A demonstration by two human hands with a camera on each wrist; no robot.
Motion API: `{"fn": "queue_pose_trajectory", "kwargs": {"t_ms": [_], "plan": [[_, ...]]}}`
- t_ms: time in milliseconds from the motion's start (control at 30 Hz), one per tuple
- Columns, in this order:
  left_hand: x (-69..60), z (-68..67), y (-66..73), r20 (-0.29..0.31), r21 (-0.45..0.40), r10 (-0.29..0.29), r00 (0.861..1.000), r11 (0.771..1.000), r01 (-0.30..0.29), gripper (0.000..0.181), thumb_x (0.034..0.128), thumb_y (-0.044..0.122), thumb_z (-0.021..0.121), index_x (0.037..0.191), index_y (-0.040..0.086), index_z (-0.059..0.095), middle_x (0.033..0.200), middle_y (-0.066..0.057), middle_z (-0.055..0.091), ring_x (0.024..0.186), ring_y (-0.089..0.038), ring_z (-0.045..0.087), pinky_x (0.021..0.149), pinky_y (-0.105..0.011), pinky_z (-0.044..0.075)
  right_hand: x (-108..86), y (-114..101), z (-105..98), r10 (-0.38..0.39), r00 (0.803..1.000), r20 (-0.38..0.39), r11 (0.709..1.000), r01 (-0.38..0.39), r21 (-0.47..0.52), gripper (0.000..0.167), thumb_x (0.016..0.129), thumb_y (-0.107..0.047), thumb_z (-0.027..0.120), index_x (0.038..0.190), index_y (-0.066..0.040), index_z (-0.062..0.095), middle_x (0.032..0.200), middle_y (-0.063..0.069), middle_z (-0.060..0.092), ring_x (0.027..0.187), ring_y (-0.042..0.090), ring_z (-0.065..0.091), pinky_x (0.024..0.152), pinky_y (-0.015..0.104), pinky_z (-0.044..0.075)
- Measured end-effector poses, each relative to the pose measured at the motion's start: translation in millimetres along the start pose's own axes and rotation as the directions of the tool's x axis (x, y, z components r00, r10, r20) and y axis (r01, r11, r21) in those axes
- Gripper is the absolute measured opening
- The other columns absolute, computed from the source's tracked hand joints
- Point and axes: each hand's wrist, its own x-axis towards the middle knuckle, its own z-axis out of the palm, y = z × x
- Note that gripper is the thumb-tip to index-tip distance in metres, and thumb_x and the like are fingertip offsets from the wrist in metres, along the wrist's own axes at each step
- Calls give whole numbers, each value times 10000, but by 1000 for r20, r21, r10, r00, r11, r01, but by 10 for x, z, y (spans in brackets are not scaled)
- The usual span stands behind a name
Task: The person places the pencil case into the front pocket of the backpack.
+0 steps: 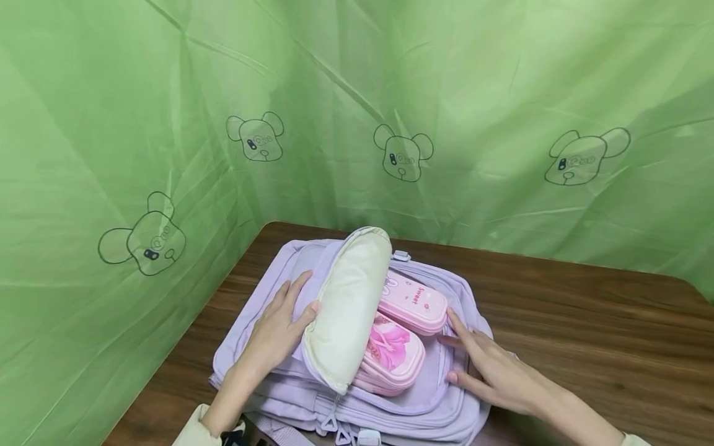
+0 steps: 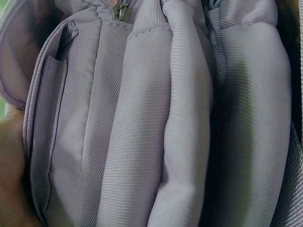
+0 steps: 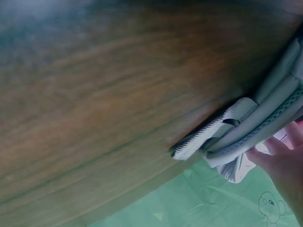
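A lavender backpack (image 1: pixel 290 378) lies on the table with its front pocket unzipped. Its flap (image 1: pixel 351 303) is folded back to the left, baring the cream lining. Two pink pencil cases sit in the pocket, partly covered by the flap: one marked "Sweet" (image 1: pixel 421 303), the other with a pink dress picture (image 1: pixel 393 353). My left hand (image 1: pixel 279 328) rests against the flap, fingers spread, thumb at its edge. With extended fingers, my right hand (image 1: pixel 493 368) reaches the pocket's right side, a fingertip at the end of the "Sweet" case. The left wrist view shows the bag's side folds (image 2: pixel 142 123).
Underneath is a dark brown wooden table (image 1: pixel 586 322). Green sheeting (image 1: pixel 474 74) with bear-head drawings hangs behind it and along the left. Zipper pulls (image 1: pixel 330 424) and a strap (image 1: pixel 284 432) hang at the bag's near side.
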Motion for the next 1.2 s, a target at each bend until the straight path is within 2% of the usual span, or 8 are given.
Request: {"fn": "queue_pose_trajectory", "kwargs": {"t_ms": [100,200,333,533,667,867,1033,1200], "plan": [[3,0,16,3,-4,0,1000,1000,0,624,924,601,377,1477,376,195,1479,-249,221,1266,-514,288,918,-720,248,-28,11,-12,8,1000,-10,1000,-8,14,908,856,-338,677,1493,-44,101,1260,-87,574,1237,189,437,947,324,380],[14,5,35,9,-8,7,1000,1000,-7,626,923,605,373,1477,379,190,1480,-249,218,1268,-514,285,920,-722,243,-58,25,-23,-2,1000,-17,1000,2,13,899,858,-329,676,1491,-40,107,1240,-75,589,1239,199,429,990,223,319],[21,-5,49,2,2,10,1000,1000,-10,628,921,612,366,1477,381,189,1480,-249,218,1265,-516,287,916,-726,242,-45,51,-13,-67,995,-75,997,69,22,903,828,-287,714,1475,3,154,1173,-62,625,1168,206,493,1004,119,225],[16,-29,39,-5,11,7,1000,1000,-7,618,929,599,362,1478,376,188,1477,-259,216,1268,-520,279,913,-731,237,-3,58,-22,-45,995,-84,998,48,34,846,835,-269,710,1481,-53,208,1069,-132,628,1044,145,564,925,206,369],[26,-27,41,-14,17,8,1000,1000,-7,613,935,586,363,1481,360,197,1467,-270,232,1257,-529,287,917,-729,235,101,53,-20,-44,994,-98,999,43,-12,806,833,-301,708,1477,-108,264,934,-205,610,873,49,574,797,299,449],[29,-31,84,-16,29,-4,1000,1000,4,619,935,589,359,1483,350,200,1466,-271,235,1268,-524,274,927,-734,209,287,-1,-27,-50,995,-83,989,38,-143,864,780,-547,671,1468,-168,311,693,-254,472,616,-56,418,748,389,414],[33,-36,112,-20,37,-15,1000,999,16,627,931,601,352,1484,351,195,1471,-263,231,1287,-505,258,912,-753,191,424,-68,-47,-20,999,-31,977,13,-214,972,736,-696,595,1482,-167,266,526,-250,297,484,-33,292,683,347,362],[19,-20,89,-20,35,-28,999,999,29,625,931,595,361,1483,352,198,1472,-259,231,1283,-507,264,912,-752,194,446,-75,-57,46,999,29,983,-40,-178,903,764,-670,588,1483,-230,265,563,-260,371,502,-38,332,692,332,374]]}}
